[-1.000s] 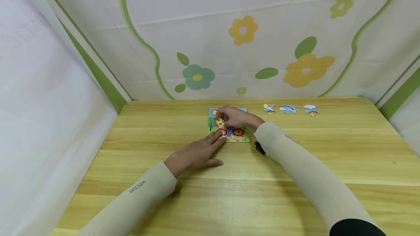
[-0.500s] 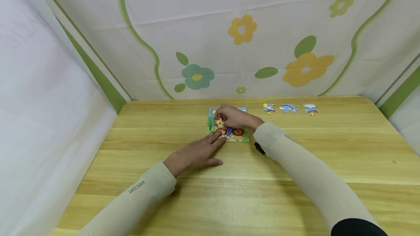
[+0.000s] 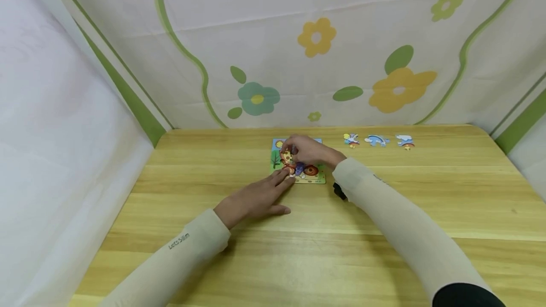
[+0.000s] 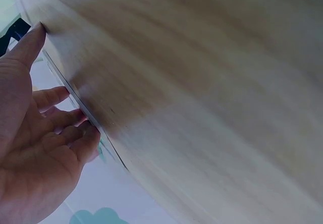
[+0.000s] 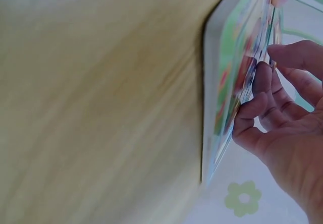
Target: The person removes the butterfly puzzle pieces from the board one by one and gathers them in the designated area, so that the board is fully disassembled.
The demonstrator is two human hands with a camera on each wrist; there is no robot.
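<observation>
A small picture puzzle board (image 3: 317, 179) with a butterfly, sun and tree lies flat near the table's back edge. My left hand (image 3: 258, 198) rests with straight fingers on its lower left corner, thumb spread on the table. Over the board's upper middle, my right hand (image 3: 309, 149) has curled fingers, thumb and fingertips pinching a puzzle piece (image 5: 273, 65) close over the picture. Most of that piece is hidden by the fingers. A yellow spotted wing (image 3: 286, 156) shows just left of the right fingertips. In the left wrist view, the left fingertips (image 4: 83, 133) touch the board's edge.
Three loose puzzle pieces lie in a row along the back right: one with a bird-like picture (image 3: 351, 140), a blue rainbow one (image 3: 377, 140) and a cloud one (image 3: 405, 141). The wooden table (image 3: 298, 259) meets a flowered cloth wall (image 3: 273, 37) behind.
</observation>
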